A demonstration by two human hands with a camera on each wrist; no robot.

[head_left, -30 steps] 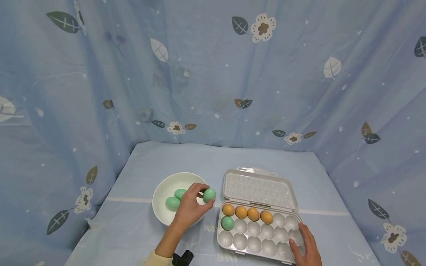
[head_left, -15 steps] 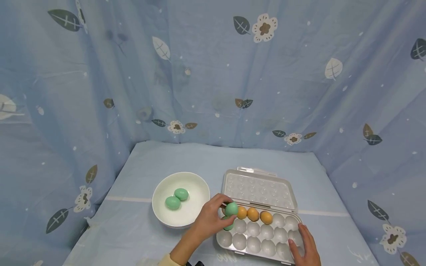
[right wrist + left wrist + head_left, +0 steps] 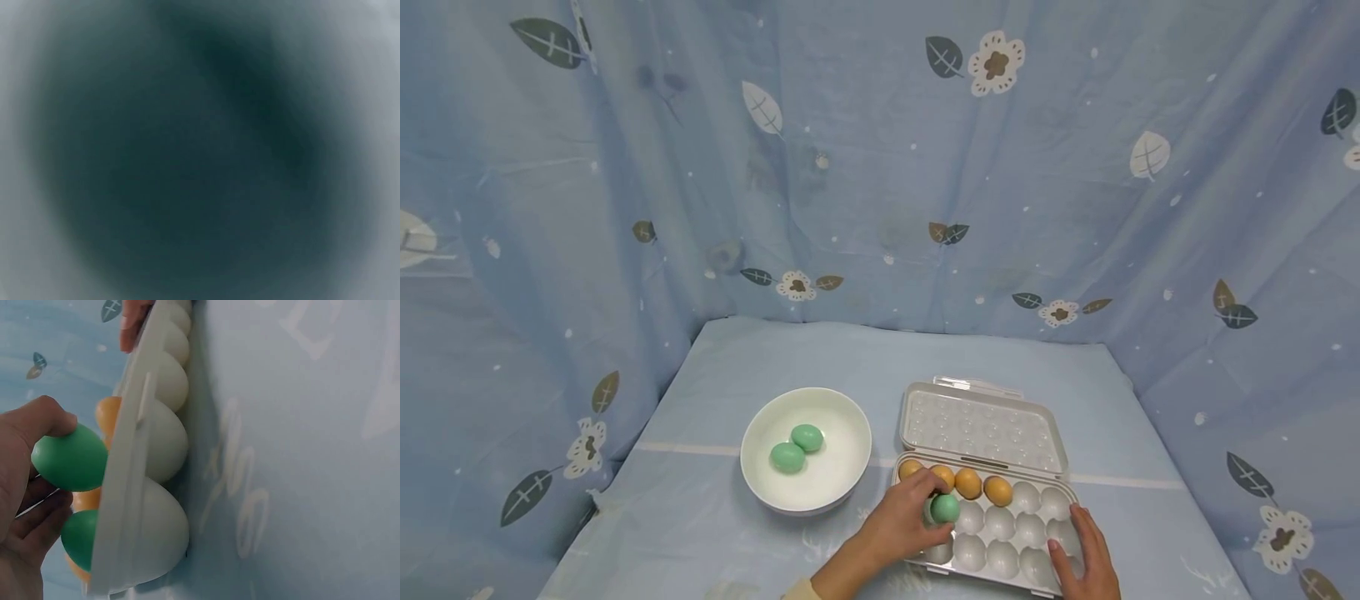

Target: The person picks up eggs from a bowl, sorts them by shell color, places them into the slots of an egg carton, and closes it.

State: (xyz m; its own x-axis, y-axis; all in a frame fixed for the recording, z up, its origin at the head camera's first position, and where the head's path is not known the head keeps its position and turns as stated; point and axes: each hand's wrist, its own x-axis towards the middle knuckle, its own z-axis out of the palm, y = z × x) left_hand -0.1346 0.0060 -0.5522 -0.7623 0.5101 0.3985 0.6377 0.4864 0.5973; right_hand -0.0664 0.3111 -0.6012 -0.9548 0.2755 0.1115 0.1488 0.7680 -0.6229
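Observation:
My left hand (image 3: 901, 518) pinches a green egg (image 3: 945, 508) between thumb and fingers, low over the second row of a grey plastic egg carton (image 3: 929, 561). In the left wrist view, another green egg (image 3: 81, 539) sits in the carton beside the fingers; in the head view the hand hides it. Several orange eggs (image 3: 968, 483) fill part of the back row. My right hand (image 3: 1092, 557) holds the carton's right end, thumb over the cups and fingers along the outer rim. The right wrist view is a dark blur.
A white bowl (image 3: 842, 483) stands left of the carton with two green eggs (image 3: 787, 457) inside. The carton's lid (image 3: 985, 427) lies folded back behind it. A blue patterned curtain (image 3: 880, 167) encloses the table (image 3: 820, 350) at the back and sides.
My left hand has carried the green egg from the bowl's right edge rightward to the carton and down towards the second row. The right hand stays on the carton's right end.

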